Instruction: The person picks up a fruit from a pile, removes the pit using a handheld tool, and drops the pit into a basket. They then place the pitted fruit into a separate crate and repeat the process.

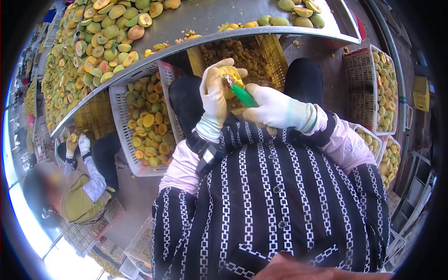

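In the head view, my left hand (215,95), in a white glove with yellowed fingers, holds a yellow-orange fruit piece (229,73). Gloved as well, my right hand (275,106) is wrapped round the green handle (243,95) of a small tool. The tool's metal end touches the fruit, and its exact shape is too small to tell. Below both hands, between my knees, stands a yellow crate (273,53) with brownish-orange scraps in it.
A metal table (186,23) heaped with cut fruit curves across the front. White crates of fruit stand at the left (122,112) and right (361,100). A co-worker (86,196) sits at the far left, hands apart from mine.
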`<state>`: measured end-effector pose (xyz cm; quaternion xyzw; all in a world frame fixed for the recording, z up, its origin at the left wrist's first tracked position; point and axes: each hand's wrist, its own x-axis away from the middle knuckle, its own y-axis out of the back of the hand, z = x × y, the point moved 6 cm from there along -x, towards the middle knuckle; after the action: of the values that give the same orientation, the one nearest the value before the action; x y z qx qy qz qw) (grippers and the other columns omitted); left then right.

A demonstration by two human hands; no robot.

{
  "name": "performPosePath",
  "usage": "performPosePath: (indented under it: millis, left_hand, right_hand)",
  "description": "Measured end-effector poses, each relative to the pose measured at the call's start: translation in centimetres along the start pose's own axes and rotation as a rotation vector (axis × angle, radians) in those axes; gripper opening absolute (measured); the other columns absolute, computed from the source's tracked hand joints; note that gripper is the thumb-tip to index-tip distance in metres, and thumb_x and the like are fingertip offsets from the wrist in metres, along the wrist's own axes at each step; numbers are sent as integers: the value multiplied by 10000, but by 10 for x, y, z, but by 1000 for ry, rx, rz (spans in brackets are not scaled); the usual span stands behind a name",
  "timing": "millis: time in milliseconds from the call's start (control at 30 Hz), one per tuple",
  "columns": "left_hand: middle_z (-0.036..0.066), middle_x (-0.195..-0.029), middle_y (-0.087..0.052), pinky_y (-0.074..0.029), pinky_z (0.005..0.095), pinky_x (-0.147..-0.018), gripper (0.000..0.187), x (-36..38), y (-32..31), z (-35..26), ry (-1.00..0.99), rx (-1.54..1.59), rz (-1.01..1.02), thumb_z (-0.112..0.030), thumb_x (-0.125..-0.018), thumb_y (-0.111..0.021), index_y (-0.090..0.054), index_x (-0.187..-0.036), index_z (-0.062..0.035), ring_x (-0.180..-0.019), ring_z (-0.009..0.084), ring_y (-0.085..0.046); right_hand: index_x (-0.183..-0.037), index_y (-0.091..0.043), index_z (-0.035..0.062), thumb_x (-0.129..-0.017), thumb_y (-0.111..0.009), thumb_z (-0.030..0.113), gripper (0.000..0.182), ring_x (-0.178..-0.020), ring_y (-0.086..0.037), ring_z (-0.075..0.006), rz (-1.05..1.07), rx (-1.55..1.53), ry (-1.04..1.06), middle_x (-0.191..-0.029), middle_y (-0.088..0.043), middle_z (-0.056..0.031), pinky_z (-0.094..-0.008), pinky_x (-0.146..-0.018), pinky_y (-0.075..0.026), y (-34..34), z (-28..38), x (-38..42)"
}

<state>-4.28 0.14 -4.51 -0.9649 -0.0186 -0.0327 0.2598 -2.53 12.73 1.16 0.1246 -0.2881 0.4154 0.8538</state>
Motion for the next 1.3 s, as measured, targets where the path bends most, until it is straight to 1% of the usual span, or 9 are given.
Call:
performPosePath:
  millis: [67,233,433,533,700,767,1033,1200,1300]
  left_hand:
    - [205,-966,-666,-541,280,-701,506,0,2,6,64,22,-3,-445,-1004,-395,-505,-1195,11,-757,183,-647]
    - [232,-1028,-640,-568,300,-723,534,2,-6,-11,-139,-19,-27,-462,-989,-419,-468,-1236,10,-805,215,-660]
    - [208,-987,-660,-541,281,-703,556,-7,-5,10,132,87,-128,-495,-1006,-312,-524,-1202,-20,-755,170,-634]
    - [203,-990,-660,-550,288,-673,542,-10,-2,12,101,-14,-62,-478,-1011,-317,-515,-1205,-12,-726,178,-638]
    - [224,-949,-656,-545,286,-578,491,-9,-1,9,-114,-95,-106,-458,-1002,-390,-516,-1184,-19,-633,208,-637]
    - [220,-953,-655,-542,292,-572,498,-11,-5,19,-27,68,-145,-469,-1000,-385,-516,-1178,-23,-626,211,-631]
    - [170,-1014,-662,-530,321,-566,566,-12,-8,56,375,213,-288,-537,-981,-308,-543,-1159,-53,-628,200,-613]
    - [141,-977,-673,-530,314,-625,569,-25,16,76,399,151,-451,-572,-965,-312,-556,-1103,-76,-698,228,-621]
    - [95,-986,-667,-531,296,-640,590,-40,45,74,174,60,-392,-622,-940,-368,-569,-1096,-90,-736,225,-643]
  right_hand:
    - [-1070,-429,-47,-841,-584,148,338,-417,-533,-129,-14,35,-11,-636,-546,-66,-249,-370,-434,2,-2,0]
    - [-967,-484,-19,-794,-604,132,260,-366,-476,-119,204,-414,60,-595,-527,-58,-244,-327,-395,-7,-11,-8]
    - [-759,-523,-5,-796,-590,111,139,-340,-451,-122,102,-435,84,-552,-508,-57,-242,-308,-374,-3,-10,-13]
    - [-933,-513,-30,-817,-563,93,176,-323,-459,-120,248,-533,103,-492,-501,-41,-234,-323,-376,-3,-21,-20]
    - [-935,-518,-13,-825,-592,108,179,-307,-441,-122,352,-791,108,-486,-492,-29,-236,-322,-360,-10,-28,-21]
    - [-626,-510,32,-806,-574,108,206,-309,-425,-129,347,-950,64,-505,-489,-39,-238,-295,-350,-11,-28,-22]
    - [-697,-530,0,-796,-575,107,153,-326,-450,-144,166,-599,110,-527,-501,-67,-254,-314,-385,1,-42,-30]
    - [-920,-490,2,-826,-559,96,150,-335,-452,-138,-104,-578,172,-546,-515,-60,-252,-317,-355,6,-43,-35]
    - [-948,-489,31,-885,-584,211,213,-355,-463,-126,-69,-732,150,-553,-501,-24,-250,-323,-360,33,-55,-35]
